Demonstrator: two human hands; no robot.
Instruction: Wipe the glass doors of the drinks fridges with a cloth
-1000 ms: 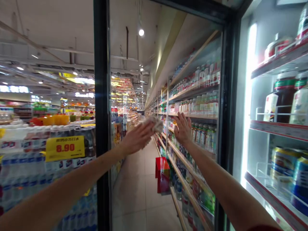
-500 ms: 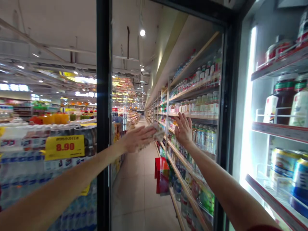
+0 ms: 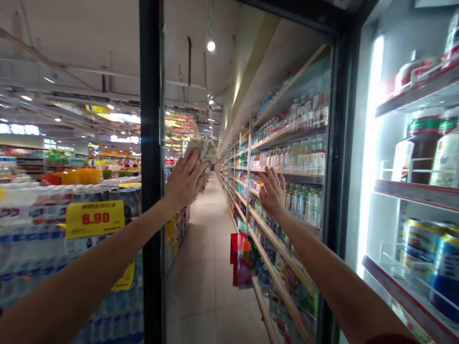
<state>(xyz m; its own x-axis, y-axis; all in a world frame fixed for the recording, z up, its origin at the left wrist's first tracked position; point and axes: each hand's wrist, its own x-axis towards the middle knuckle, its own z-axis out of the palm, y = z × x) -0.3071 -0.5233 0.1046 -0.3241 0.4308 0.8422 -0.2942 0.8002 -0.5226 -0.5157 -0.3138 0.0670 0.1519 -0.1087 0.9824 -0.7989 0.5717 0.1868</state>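
Observation:
A glass door (image 3: pixel 222 306) in a black frame (image 3: pixel 152 119) stands swung open in front of me. My left hand (image 3: pixel 186 179) presses a crumpled, light patterned cloth (image 3: pixel 203 150) to the pane, left of its middle. Its fingers lie over the cloth, which sticks out above and to the right of them. Further right, my right hand (image 3: pixel 272 191) rests against the same glass with fingers apart and nothing in it. Both arms reach forward from the lower corners.
On the right, a lit cooler holds cans (image 3: pixel 423 243) and bottles (image 3: pixel 426 138) on wire-railed shelves. Stacked bottled water (image 3: pixel 36 272) with a yellow price sign (image 3: pixel 95 219) stands at left. Beyond the glass run an aisle, a red stand (image 3: pixel 240 258) and long drink shelves (image 3: pixel 287 172).
My left hand has swept the cloth leftward and up across the pane, from near my right hand to near the left frame. The right hand has stayed in place.

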